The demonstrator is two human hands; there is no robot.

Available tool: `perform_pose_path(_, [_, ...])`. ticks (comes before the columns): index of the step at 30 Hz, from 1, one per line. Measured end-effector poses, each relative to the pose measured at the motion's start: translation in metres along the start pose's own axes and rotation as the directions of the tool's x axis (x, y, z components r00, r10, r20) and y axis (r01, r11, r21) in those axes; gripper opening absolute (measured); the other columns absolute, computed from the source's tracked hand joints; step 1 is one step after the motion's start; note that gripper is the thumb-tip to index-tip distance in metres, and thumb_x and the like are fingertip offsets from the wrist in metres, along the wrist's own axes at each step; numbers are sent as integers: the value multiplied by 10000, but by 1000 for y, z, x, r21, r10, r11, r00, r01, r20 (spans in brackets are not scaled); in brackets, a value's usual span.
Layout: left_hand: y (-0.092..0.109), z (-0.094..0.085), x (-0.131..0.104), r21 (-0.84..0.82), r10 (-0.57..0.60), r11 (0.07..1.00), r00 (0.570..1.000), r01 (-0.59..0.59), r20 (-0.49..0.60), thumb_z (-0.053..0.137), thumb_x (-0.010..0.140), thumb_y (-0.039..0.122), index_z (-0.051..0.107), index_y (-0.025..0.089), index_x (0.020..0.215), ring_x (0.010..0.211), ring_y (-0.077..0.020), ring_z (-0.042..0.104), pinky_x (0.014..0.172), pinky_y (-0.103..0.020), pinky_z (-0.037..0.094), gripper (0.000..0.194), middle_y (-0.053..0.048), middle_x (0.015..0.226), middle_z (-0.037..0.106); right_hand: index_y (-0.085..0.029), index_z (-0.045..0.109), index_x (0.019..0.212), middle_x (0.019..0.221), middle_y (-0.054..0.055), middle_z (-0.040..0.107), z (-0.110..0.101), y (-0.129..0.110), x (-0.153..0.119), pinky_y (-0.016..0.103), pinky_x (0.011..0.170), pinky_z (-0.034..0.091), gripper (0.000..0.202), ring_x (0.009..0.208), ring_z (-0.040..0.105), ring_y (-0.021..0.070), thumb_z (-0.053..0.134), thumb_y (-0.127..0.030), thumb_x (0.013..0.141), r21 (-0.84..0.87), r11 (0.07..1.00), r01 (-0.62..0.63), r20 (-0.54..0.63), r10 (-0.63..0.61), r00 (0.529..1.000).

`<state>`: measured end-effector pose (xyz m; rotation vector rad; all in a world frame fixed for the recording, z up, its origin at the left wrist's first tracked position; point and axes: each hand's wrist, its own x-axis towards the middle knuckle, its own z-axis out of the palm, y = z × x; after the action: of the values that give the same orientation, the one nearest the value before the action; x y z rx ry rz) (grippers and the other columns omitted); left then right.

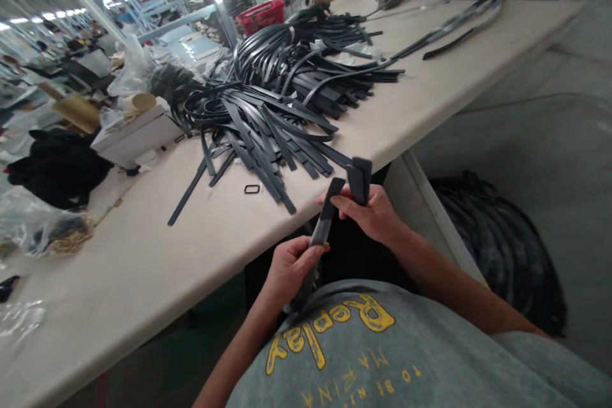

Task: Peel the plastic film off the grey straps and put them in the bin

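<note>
Factory workshop, long worktable (430, 95) heaped with black straps (268, 115), shelving behind

Daylight floods in from the windows at the upper left, blown out to white glare. The bench (143, 268) is evenly lit with soft shadows. Edges bend with wide-angle distortion, and the far top corners blur

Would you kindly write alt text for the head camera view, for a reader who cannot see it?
Two bare hands hold a dark strap just off a pale table's edge: the left hand grips its lower part, the right hand its folded upper end. A heap of similar straps and a small black ring lie on the table.
</note>
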<state>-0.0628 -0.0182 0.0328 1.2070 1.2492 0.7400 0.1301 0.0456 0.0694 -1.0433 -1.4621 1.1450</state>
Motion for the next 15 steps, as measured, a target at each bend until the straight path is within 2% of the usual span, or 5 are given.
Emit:
perform_pose_path(4, [-18,17,-1,87,-51,995,988,39,146,676,787,436,784,162,865,635,-141,542,591,-237,398,305,-26,702,667,-192,782,770,606,0,657,-35,-2,-9,235,495,415,194,524,515,112,654,-330,815,-69,998,6,-211,-21,977])
perform_pose_path(7, [-25,23,1,155,-52,988,980,22,193,653,811,431,786,173,888,726,-177,600,656,-251,441,300,-43,784,712,-181,775,759,546,-5,612,-58,6,-19,240,471,398,225,493,495,110,651,-360,815,-91,994,-53,-272,27,962])
perform_pose_path(10, [-28,21,6,116,-51,993,974,26,223,642,827,434,759,203,1036,873,-226,652,778,-288,492,333,-59,941,746,-168,759,760,526,-12,599,-93,12,-28,229,421,361,244,446,460,92,652,-379,818,-57,994,-95,-448,60,892])
perform_pose_path(12, [-32,14,9,80,-38,996,984,24,174,659,813,441,737,224,1104,1052,-261,637,937,-334,474,371,-72,1097,732,-161,732,751,610,-3,653,-130,10,-34,212,409,366,217,419,413,59,666,-358,814,-38,999,-29,-651,-3,759])
perform_pose_path(15, [-47,1,10,26,-91,996,995,90,37,684,778,505,725,232,1124,1199,-285,583,1092,-393,384,442,-81,1228,688,-152,693,792,797,14,714,-199,-1,-45,192,426,414,149,389,294,13,679,-298,824,-76,992,102,-891,-114,441])
